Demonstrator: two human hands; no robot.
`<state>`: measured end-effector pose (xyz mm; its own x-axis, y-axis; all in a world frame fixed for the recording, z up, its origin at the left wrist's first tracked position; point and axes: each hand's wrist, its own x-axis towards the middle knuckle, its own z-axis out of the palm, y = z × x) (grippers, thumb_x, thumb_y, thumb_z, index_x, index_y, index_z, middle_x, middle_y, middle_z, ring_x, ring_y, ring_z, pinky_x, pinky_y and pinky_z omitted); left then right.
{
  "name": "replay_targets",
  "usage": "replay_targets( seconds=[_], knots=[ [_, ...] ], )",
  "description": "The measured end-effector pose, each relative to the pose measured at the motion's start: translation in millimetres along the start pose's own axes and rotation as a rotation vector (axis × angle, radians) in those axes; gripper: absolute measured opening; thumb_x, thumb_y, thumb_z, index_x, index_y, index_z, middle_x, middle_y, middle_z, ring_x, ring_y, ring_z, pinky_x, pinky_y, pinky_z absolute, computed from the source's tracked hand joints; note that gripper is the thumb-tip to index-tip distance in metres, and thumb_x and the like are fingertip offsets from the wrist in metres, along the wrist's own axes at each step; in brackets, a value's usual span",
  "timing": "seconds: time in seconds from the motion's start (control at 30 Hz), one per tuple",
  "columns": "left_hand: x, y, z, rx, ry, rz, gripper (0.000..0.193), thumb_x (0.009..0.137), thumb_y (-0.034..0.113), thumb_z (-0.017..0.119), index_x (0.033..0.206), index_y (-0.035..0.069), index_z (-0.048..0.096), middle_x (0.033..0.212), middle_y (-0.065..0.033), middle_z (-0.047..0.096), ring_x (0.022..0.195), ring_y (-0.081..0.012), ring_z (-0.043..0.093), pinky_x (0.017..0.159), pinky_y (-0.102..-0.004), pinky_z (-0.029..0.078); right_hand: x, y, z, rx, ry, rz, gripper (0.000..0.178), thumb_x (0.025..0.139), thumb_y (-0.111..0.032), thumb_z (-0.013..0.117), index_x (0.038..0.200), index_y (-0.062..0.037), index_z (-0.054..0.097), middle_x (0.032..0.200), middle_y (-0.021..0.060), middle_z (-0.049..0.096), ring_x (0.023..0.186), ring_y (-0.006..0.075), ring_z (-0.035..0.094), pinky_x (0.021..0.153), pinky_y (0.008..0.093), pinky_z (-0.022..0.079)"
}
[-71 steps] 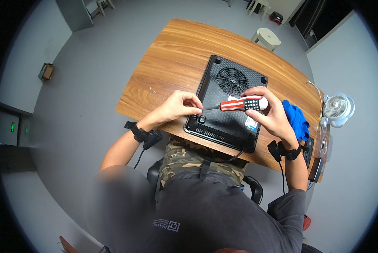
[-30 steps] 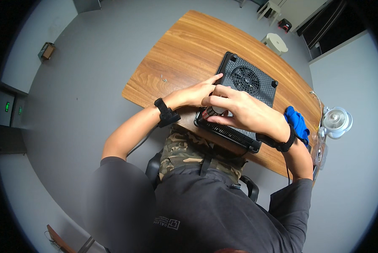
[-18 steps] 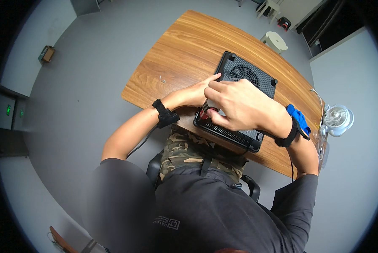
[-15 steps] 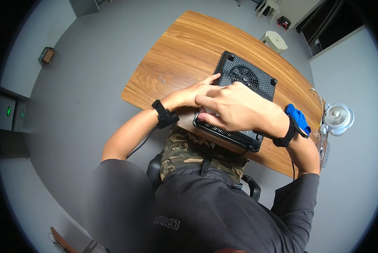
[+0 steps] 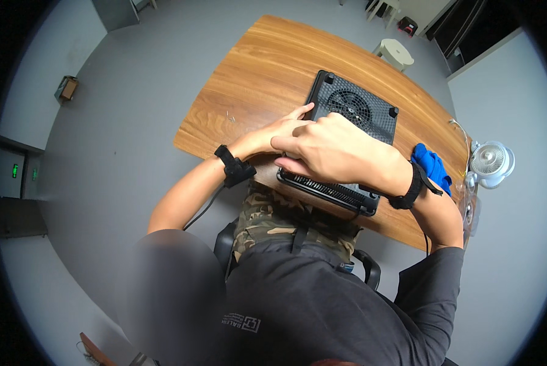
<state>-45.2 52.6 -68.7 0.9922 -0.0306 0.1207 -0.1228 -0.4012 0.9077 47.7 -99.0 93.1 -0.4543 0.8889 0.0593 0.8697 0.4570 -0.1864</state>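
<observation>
A black laptop cooling pad (image 5: 380, 122) lies on the table, its round fan grille showing toward the far side. My left hand (image 5: 279, 135) grips the pad's left edge, one finger stretched along it; its other fingers are partly hidden under my right hand. Over the pad's near half, my right hand (image 5: 331, 149) is closed, fingers curled and thumb pointing left. Whatever it may hold is hidden beneath the hand. Black bands circle both wrists.
The pad rests on a wood-grain table (image 5: 255, 67). Small loose bits (image 5: 230, 117) lie left of my left hand. A blue cloth (image 5: 430, 165) sits right of my right wrist, with a white fan (image 5: 491, 160) beyond. A white stool (image 5: 396, 53) stands behind the table.
My right hand has shifted slightly left and turned a little at the wrist, still closed over the pad. My left hand stays at the pad's edge. The whole view has shifted slightly.
</observation>
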Motion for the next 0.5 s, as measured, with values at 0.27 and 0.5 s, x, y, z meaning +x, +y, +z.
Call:
replay_targets(
  seconds=[0.27,0.5],
  knots=[
    [-6.2,-19.2,4.5,-0.149,0.065,0.01,0.073,0.085,0.033,0.077,0.148,0.007,0.05,0.166,-0.0244,0.021,0.154,-0.0367,0.022,0.124,-0.0417,0.027,6.5,-7.1,-8.1,-0.082,0.003,0.045,0.035,0.095,-0.034,0.065,0.093,-0.0001,0.059,0.062,0.0159,0.06,0.062,0.0364,0.067,0.059,0.0434,0.055],
    [1.9,-1.4,3.9,-0.089,0.055,-0.025,0.072,0.082,0.03,0.079,0.145,0.006,0.054,0.165,-0.0272,0.022,0.153,-0.0423,0.02,0.124,-0.0474,0.027,3.0,5.2,4.6,-0.009,0.008,-0.021,0.033,0.097,-0.034,0.063,0.096,-0.001,0.058,0.062,0.0146,0.061,0.06,0.036,0.066,0.057,0.0424,0.053]
  ],
)
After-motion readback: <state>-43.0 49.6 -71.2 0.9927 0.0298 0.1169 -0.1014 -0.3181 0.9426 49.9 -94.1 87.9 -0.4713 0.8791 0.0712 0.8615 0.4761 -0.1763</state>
